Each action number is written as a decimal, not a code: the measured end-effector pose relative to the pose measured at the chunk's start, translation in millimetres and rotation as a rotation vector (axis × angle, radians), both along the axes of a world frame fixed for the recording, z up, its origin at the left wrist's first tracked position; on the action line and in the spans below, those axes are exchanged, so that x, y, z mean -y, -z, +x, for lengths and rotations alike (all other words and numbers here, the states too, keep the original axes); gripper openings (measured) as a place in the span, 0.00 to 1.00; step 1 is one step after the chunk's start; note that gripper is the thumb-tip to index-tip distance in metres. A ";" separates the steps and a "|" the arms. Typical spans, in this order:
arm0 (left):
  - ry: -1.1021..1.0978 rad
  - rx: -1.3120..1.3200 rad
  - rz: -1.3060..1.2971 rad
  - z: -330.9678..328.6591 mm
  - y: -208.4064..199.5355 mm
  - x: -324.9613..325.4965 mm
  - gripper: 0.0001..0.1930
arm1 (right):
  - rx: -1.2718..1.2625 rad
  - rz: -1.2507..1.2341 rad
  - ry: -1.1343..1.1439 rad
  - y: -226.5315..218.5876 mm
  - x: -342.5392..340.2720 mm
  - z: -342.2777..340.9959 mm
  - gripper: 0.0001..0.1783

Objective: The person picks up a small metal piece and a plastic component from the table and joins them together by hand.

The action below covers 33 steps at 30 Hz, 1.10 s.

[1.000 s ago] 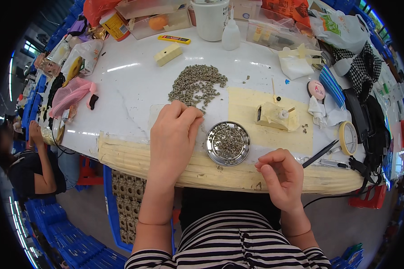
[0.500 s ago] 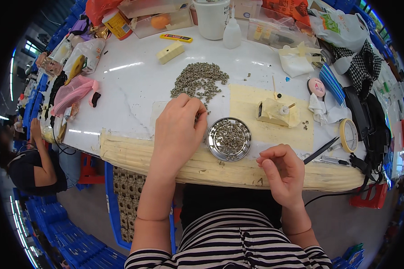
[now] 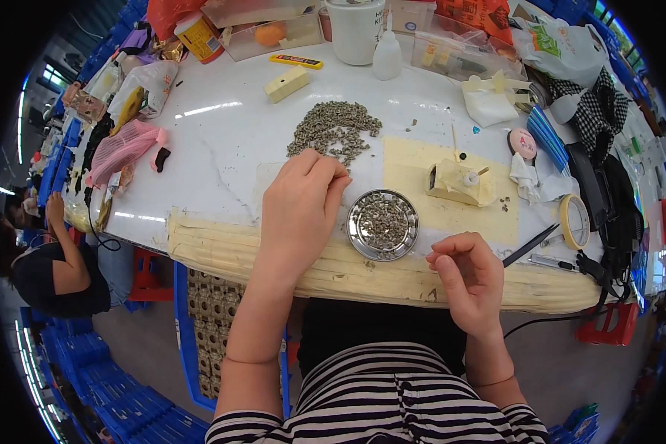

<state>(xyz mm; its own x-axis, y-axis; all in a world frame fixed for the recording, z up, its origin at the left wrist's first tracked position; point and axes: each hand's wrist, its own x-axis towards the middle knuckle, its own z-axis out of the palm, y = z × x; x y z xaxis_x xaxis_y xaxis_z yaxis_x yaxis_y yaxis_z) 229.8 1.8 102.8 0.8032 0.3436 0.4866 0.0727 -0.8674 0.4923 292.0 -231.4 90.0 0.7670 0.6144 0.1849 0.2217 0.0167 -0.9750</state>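
Observation:
My left hand [image 3: 300,211] is over the table at the near edge of a heap of small grey-brown metal parts [image 3: 325,127]. Its thumb and forefinger are pinched together, and whatever is between them is too small to make out. Between my hands stands a round shiny metal dish [image 3: 354,240] with more of the same small parts in it. To the right of the dish, near the table edge, is my right hand [image 3: 472,285], its fingers curled and thumb tip close to the forefinger; I cannot make out anything in them.
A tape-wrapped block [image 3: 451,185] with a white nub sits on yellow paper. Black tweezers [image 3: 531,246], a craft knife [image 3: 553,262] and a tape roll [image 3: 574,222] lie right. A cream block [image 3: 286,85] and white squeeze bottle [image 3: 386,55] stand behind. A co-worker [image 3: 59,270] sits left.
The view has shifted slightly. My left hand has moved a little right, its fingertips now pinched at the heap's near edge. My right hand holds about the same place and pose.

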 end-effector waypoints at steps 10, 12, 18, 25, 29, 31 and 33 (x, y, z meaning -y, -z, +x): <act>0.437 0.123 -0.563 -23.5 -13.7 60.5 0.06 | -0.044 0.068 -0.118 -15.7 -2.0 0.0 0.05; 0.446 0.197 -0.461 -21.0 -9.9 63.0 0.08 | -0.142 0.101 -0.136 -16.0 -2.5 2.1 0.04; 0.472 0.311 -0.244 -12.9 0.9 63.7 0.12 | -0.346 0.179 -0.189 -13.6 0.4 8.1 0.03; 0.500 0.322 -0.326 -9.2 3.6 64.1 0.13 | -0.254 0.206 -0.231 -6.6 2.1 12.8 0.03; 0.519 0.335 -0.367 -5.9 7.6 64.4 0.12 | -0.324 0.197 -0.203 -7.0 2.2 9.5 0.02; 0.528 0.336 -0.366 -5.5 8.8 63.5 0.12 | -0.346 0.200 -0.202 -7.1 2.2 8.8 0.02; 0.540 0.340 -0.364 -4.7 9.7 62.0 0.12 | -0.347 0.206 -0.198 -7.2 1.6 8.8 0.02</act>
